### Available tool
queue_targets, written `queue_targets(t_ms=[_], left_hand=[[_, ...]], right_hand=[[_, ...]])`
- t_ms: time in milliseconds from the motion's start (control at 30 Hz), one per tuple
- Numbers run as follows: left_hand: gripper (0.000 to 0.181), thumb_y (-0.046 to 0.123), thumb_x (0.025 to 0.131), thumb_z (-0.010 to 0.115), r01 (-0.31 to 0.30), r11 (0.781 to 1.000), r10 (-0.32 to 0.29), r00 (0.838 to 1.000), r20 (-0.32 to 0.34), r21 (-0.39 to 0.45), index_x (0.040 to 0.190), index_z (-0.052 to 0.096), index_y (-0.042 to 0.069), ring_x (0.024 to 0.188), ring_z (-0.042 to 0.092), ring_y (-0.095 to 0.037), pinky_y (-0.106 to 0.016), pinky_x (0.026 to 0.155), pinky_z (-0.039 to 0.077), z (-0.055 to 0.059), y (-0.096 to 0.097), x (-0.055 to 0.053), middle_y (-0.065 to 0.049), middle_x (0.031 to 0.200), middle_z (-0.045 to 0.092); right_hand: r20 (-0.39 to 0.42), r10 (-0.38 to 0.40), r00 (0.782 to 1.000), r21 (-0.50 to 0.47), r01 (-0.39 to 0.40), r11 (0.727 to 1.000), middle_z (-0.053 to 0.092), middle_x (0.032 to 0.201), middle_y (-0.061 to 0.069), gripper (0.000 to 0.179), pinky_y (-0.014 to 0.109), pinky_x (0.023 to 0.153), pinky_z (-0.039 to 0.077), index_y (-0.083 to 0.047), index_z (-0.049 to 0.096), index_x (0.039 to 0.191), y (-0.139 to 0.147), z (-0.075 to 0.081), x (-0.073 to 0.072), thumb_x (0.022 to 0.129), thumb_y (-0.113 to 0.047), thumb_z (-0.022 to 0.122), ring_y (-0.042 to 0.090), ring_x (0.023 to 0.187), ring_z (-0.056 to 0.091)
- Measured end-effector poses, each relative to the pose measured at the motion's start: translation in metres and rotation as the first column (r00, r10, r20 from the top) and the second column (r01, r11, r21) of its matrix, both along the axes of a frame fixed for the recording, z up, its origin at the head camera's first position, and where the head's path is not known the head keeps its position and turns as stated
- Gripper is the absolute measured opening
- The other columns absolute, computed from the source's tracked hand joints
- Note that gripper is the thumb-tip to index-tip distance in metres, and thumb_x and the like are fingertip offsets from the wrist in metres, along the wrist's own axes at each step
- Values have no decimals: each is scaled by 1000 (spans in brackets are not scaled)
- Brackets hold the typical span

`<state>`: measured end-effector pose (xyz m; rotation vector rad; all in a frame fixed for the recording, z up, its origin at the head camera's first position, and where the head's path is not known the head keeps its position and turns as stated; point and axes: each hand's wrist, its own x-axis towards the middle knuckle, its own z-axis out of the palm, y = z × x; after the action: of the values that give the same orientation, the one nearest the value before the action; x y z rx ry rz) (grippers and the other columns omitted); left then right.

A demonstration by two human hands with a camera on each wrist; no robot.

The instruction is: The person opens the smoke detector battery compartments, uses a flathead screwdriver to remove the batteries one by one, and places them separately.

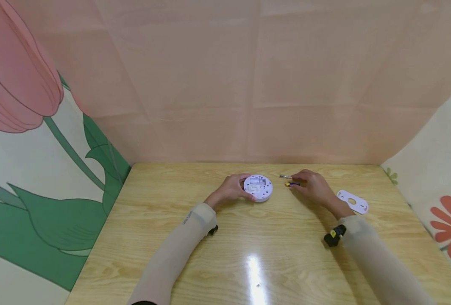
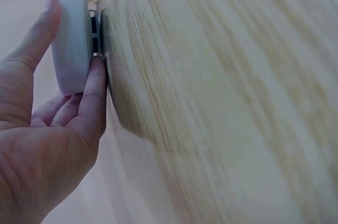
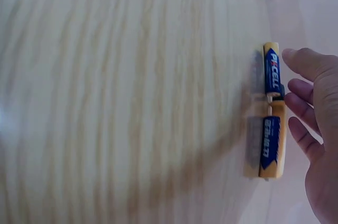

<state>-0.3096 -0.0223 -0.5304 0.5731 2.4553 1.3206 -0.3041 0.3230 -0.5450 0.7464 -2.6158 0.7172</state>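
Observation:
My left hand grips a round white device, which looks like a smoke detector, by its left side. Its back faces up, showing a battery compartment, a label and small holes. In the left wrist view, the thumb lies along one face of the device and fingers reach under the other. Blue and yellow batteries lie on the table by my right hand. In the right wrist view that hand's fingers are loosely bent and spread beside the batteries, with a gap showing between.
A thin silvery piece lies just beyond the batteries. To the right of my right hand sits a white oblong plate with a round hole and slots. The wooden table ends at a pink cloth backdrop.

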Motion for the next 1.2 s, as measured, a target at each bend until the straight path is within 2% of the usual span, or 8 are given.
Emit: queue_targets(t_ms=[133, 367, 600, 800, 933, 1033, 1133, 1200], left_hand=[[96, 27, 71, 100, -2, 1000, 2, 1000, 4, 12, 154, 55, 12, 144, 53, -19, -35, 123, 38, 0, 0, 1, -4, 154, 59], [97, 28, 70, 101, -4, 1000, 4, 1000, 9, 15, 155, 55, 12, 142, 55, -18, -34, 122, 39, 1, 0, 0, -3, 153, 60], [96, 27, 71, 100, -16, 1000, 16, 1000, 16, 21, 154, 56, 13, 142, 54, -17, -34, 122, 39, 2, 1, 2, -3, 153, 60], [96, 27, 71, 101, -21, 1000, 20, 1000, 17, 6, 154, 56, 13, 143, 54, -18, -34, 123, 38, 3, 1, 2, -2, 153, 60], [96, 26, 71, 101, -19, 1000, 19, 1000, 18, -4, 154, 56, 13, 143, 53, -18, -34, 123, 38, 5, 1, 2, -3, 154, 60], [96, 25, 71, 101, -18, 1000, 18, 1000, 21, -2, 154, 55, 13, 143, 53, -18, -33, 123, 38, 5, 1, 1, -3, 154, 60], [96, 25, 71, 101, -16, 1000, 17, 1000, 16, -4, 154, 55, 13, 143, 53, -18, -33, 123, 37, 4, 1, 1, -3, 154, 60], [96, 25, 71, 101, -15, 1000, 15, 1000, 12, -6, 154, 55, 13, 143, 53, -18, -33, 123, 37, 3, 1, 1, -3, 154, 60]], right_hand=[[-8, 7, 1000, -11, -7, 1000, 76, 104, 17, 37, 53, 74, 62, 4, 77, 116, 9, 3, 3, 83, -7, 91, 34, 90, 75], [8, -24, 1000, 3, 24, 1000, 74, 113, 21, 43, 60, 83, 58, 5, 74, 124, 29, 8, 12, 86, -9, 88, 42, 100, 72], [8, -54, 999, 11, 54, 999, 74, 116, 22, 46, 64, 87, 56, 4, 74, 124, 46, 10, 20, 83, -10, 90, 44, 104, 70], [63, -97, 993, 28, 95, 995, 71, 122, 25, 50, 67, 91, 53, 4, 71, 128, 62, 12, 31, 86, -16, 90, 48, 111, 66], [74, -110, 991, 47, 107, 993, 70, 124, 26, 51, 68, 88, 53, 4, 71, 128, 75, 10, 35, 86, -19, 90, 49, 109, 66], [67, -117, 991, 60, 113, 992, 69, 125, 27, 53, 66, 84, 55, 4, 71, 128, 84, 8, 38, 85, -21, 90, 45, 97, 70], [68, -125, 990, 61, 121, 991, 68, 126, 28, 54, 67, 84, 55, 4, 70, 129, 92, 8, 43, 85, -22, 90, 44, 95, 70], [74, -129, 989, 62, 124, 990, 67, 127, 28, 56, 69, 86, 54, 4, 70, 130, 97, 8, 45, 86, -23, 90, 47, 101, 68]])
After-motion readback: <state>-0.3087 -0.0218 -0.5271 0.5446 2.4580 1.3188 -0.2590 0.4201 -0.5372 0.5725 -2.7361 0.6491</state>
